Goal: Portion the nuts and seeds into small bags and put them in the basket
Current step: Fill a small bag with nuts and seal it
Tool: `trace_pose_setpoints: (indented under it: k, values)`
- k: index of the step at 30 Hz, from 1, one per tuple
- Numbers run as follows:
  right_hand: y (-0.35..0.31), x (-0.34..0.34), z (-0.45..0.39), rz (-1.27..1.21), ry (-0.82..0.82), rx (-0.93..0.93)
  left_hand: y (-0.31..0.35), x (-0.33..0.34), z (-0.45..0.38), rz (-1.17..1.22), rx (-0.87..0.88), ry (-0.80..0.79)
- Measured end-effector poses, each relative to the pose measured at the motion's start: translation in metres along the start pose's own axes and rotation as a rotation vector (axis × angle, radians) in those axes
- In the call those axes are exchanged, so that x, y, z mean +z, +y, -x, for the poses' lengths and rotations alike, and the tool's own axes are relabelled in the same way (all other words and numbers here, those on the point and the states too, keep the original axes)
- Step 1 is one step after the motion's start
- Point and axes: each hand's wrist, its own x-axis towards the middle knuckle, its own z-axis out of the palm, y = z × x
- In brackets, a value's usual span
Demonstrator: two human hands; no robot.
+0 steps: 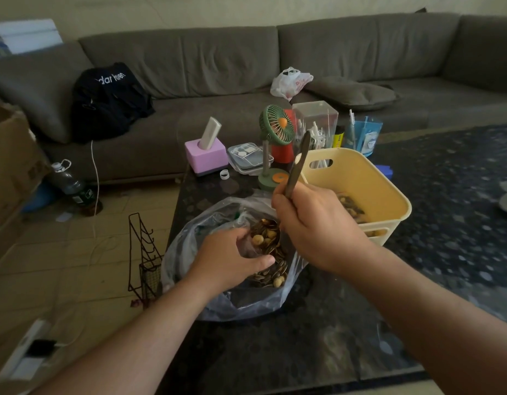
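Observation:
A large clear plastic bag (189, 246) lies open on the dark table, holding sunflower seeds and round nuts (271, 273). My left hand (232, 258) reaches inside it and holds a small clear bag (263, 235) with seeds and nuts in it. My right hand (317, 223) grips the handle of a metal spoon (298, 163); the handle sticks up and the bowl end is hidden behind my hand. A yellow plastic basket (372, 178) stands just right of my hands, with filled small bags (350, 206) on its bottom.
Behind the bag stand a green desk fan (275, 132), a pink tissue box (206, 155), a clear lidded box (248, 158) and pen holders (360, 135). A black wire rack (145, 258) stands on the floor left of the table. A grey sofa (246, 58) runs along the back.

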Motion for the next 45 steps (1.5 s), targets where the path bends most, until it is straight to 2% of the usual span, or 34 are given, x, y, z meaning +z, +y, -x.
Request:
trace_pose_setpoints:
  k: [7, 22, 45]
  values:
    - [-0.0023, 0.0015, 0.0004, 0.087, -0.018, -0.066, 0.0016, 0.0023, 0.0001, 0.015, -0.015, 0.067]
    - [-0.0004, 0.0023, -0.0001, 0.057, 0.044, -0.068, 0.0072, -0.0003, 0.0052, 0.073, 0.045, 0.116]
    - [0.0059, 0.0067, 0.0013, 0.115, -0.002, -0.111, 0.0074, -0.0006, 0.0067, 0.085, 0.017, 0.107]
